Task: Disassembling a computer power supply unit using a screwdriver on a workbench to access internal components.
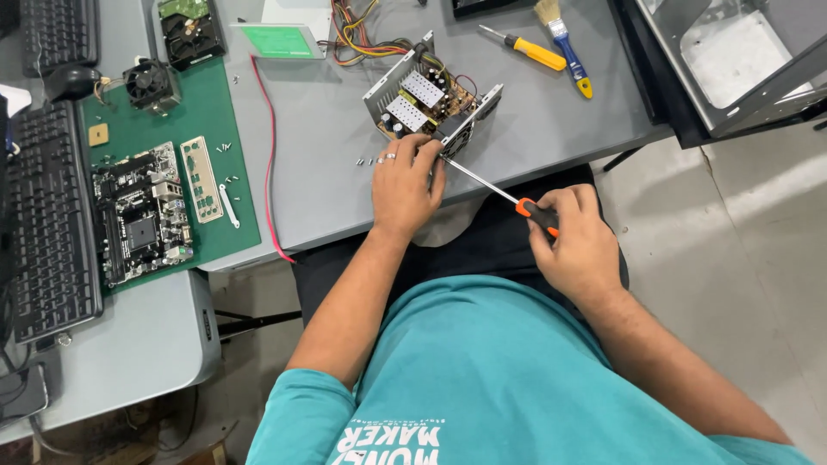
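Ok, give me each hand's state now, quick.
Left hand: closed on the open power supply unit, steadying it.
Right hand: closed around the screwdriver.

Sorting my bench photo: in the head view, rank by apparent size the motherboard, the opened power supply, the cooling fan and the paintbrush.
1. Motherboard
2. Opened power supply
3. Cooling fan and paintbrush: different shapes, too alike in apparent size to rank.

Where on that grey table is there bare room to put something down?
Bare grey table lies between the red wire and the left hand, and right of the open power supply, below the yellow screwdriver. The green mat is crowded with parts.
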